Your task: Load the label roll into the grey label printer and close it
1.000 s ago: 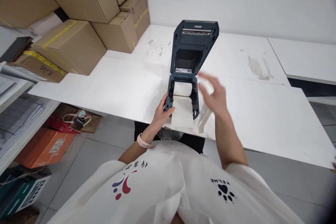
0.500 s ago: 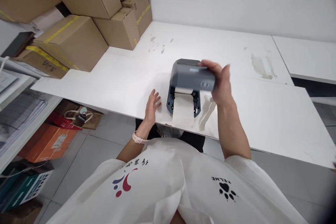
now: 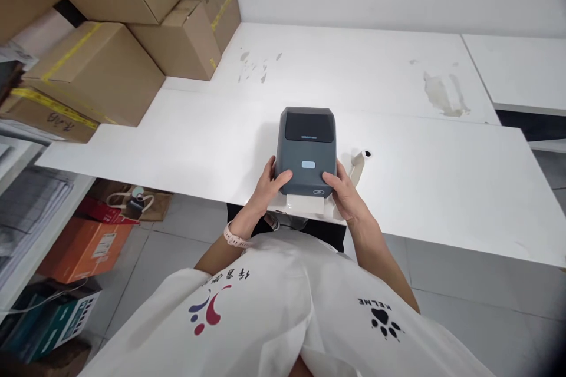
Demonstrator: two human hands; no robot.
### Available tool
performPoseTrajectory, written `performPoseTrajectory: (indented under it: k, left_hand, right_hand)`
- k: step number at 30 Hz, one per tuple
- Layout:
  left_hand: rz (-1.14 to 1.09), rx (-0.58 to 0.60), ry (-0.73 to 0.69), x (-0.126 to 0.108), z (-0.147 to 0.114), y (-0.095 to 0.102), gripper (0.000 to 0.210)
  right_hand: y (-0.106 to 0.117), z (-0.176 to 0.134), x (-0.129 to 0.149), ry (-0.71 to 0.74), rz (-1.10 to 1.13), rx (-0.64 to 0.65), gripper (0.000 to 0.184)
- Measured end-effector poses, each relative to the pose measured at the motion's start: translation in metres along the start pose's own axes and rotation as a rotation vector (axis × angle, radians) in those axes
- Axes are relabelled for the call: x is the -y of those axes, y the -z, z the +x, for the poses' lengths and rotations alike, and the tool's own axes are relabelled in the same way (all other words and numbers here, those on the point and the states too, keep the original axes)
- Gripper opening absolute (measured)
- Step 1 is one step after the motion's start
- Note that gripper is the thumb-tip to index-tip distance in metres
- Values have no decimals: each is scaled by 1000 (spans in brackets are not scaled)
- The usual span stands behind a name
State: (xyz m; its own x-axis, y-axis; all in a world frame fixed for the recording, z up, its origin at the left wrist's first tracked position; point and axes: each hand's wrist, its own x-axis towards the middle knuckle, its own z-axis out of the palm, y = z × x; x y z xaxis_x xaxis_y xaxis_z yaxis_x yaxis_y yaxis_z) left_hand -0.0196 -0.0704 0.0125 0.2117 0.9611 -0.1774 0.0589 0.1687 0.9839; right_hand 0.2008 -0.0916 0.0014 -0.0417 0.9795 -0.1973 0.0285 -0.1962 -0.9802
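A dark grey-blue label printer point(image 3: 307, 156) stands on the white table with its lid down. White label paper point(image 3: 305, 204) sticks out from its front edge, towards me. My left hand point(image 3: 265, 188) grips the printer's near left corner, thumb on top and fingers along the side. On the near right corner, my right hand point(image 3: 347, 191) holds it the same way. Beside the printer, on the right, lies a small white paper roll point(image 3: 361, 156) with a loose strip running towards my right hand, which covers part of it.
Cardboard boxes point(image 3: 97, 70) with yellow tape are stacked at the table's left end. The white table point(image 3: 420, 188) has peeled patches near the wall. Below on the left are a shelf point(image 3: 57, 212) and an orange box point(image 3: 84, 247) on the floor.
The printer's raised lid has come down and covers the inside. My right hand has moved from the lid's side to the front corner, and my left hand has closed onto the printer.
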Motion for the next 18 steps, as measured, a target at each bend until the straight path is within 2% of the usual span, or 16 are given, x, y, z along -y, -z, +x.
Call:
performPoseTrajectory:
  k: [3, 7, 11, 12, 15, 16, 17, 18]
  left_hand:
    - [-65, 10, 33, 3, -2, 1, 83]
    - [-38, -94, -39, 10, 2, -3, 89]
    - [-2, -71, -52, 13, -9, -3, 81]
    - [17, -105, -54, 14, -16, -3, 77]
    - [92, -361, -51, 19, -42, -6, 53]
    - [104, -391, -22, 20, -49, -7, 45]
    - [96, -362, 24, 22, -55, -9, 44]
    - [68, -274, 88, 22, -58, -11, 47]
  right_hand:
    - [1, -2, -6, 20, -17, -18, 93]
    - [-2, -1, -15, 93, -13, -62, 94]
    - [-5, -1, -19, 98, 36, -78, 91]
    - [-5, -1, -19, 89, 46, -75, 90]
    - [-6, -2, -14, 65, 86, -74, 89]
    - [-7, -3, -12, 61, 111, -84, 89]
    - [-8, -3, -11, 57, 140, -98, 89]
    - [-9, -3, -9, 53, 174, -115, 90]
